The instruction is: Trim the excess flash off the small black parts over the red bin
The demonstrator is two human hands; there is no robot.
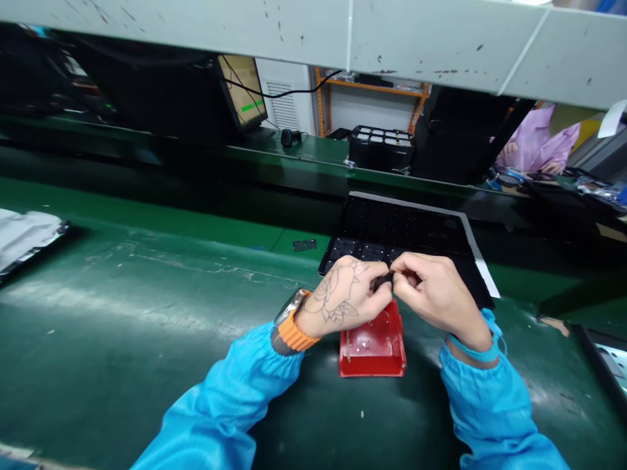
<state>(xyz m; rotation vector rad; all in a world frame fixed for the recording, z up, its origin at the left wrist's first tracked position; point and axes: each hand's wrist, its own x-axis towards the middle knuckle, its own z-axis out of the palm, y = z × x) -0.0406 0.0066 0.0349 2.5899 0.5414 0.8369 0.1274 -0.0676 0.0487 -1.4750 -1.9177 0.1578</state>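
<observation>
My left hand [345, 294] is closed around a small black part [383, 280], gripped between thumb and fingers; its exact kind does not show. Against the right end of that part, my right hand [435, 290] is closed in a pinch, and whatever its fingertips hold is too small to make out. Just below both hands stands a red plastic bin [372, 364] with a few tiny bits on its floor. Behind the hands lies a black tray [401, 222] with moulded pockets along its near side, partly covered by my fingers.
A flat dark piece [304, 245] lies left of the tray on the green bench [147, 339]. At the far left is a silvery panel [29, 235]. A black box [382, 147], a scanner [290, 137] and a monitor [243, 91] stand behind. A person in pink [539, 140] sits at back right.
</observation>
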